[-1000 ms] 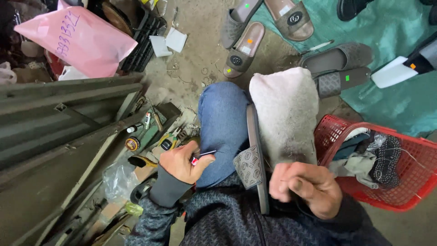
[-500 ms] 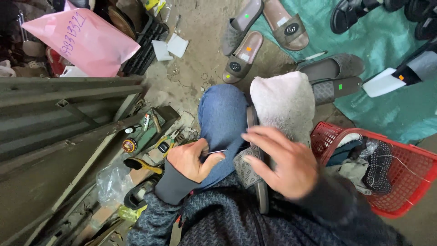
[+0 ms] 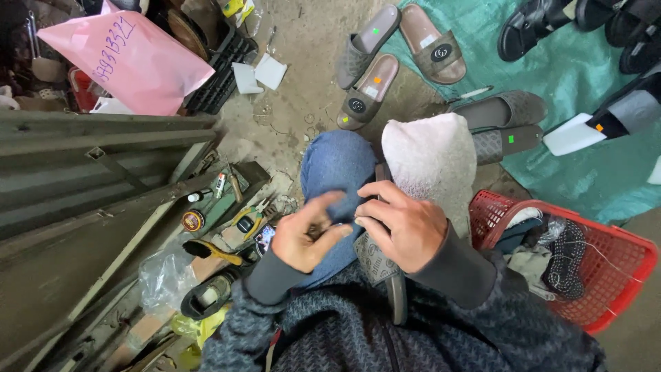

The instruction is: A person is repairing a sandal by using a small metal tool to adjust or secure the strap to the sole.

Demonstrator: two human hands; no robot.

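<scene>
While both hands meet over the lap, right hand [image 3: 403, 231] gripping grey sandal [image 3: 379, 265], left hand [image 3: 306, 234] pinching beside it.

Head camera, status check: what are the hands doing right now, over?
Left hand and right hand meet on grey patterned slipper in lap. White cloth over knee. Red basket alongside, clear.

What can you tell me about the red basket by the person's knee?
The red basket is a shallow, rectangular tray of plastic mesh with a solid rim. It sits tilted on the ground at the person's right side, partly over the teal sheet. Inside lies a jumble of cloth pieces in white, dark blue and black net. The person's right sleeve overlaps its near edge.
</scene>
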